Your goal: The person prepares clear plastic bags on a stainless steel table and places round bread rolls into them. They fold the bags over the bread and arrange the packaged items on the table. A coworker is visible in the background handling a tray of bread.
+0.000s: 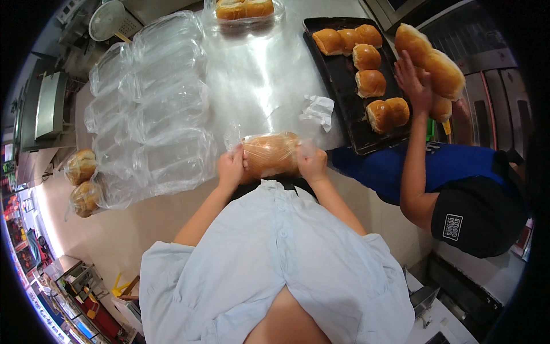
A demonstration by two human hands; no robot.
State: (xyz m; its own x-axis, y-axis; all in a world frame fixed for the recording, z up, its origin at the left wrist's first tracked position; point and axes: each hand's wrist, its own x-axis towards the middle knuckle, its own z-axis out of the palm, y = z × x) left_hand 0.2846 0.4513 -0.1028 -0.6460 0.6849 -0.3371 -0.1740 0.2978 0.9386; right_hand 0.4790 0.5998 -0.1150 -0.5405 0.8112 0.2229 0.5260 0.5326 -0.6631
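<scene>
A golden-brown bread loaf (270, 153) wrapped in clear plastic lies at the table's near edge, right in front of my body. My left hand (231, 167) is closed on the wrap at the loaf's left end, where some loose film stands up. At the opposite end my right hand (313, 164) is closed on the plastic, its fingertips a little blurred. Both hands hold the wrapped loaf between them. A crumpled white paper (318, 112) rests on the metal table (258, 74), just beyond my right hand.
Clear plastic trays (166, 97) in filmy wrap cover the table's left, with bagged buns (83, 172) at their near corner. A clear container (243, 22) with buns stands at the back. Right, a co-worker's hand (413, 83) touches bread (438, 66) beside a black baking tray (344, 97) of buns.
</scene>
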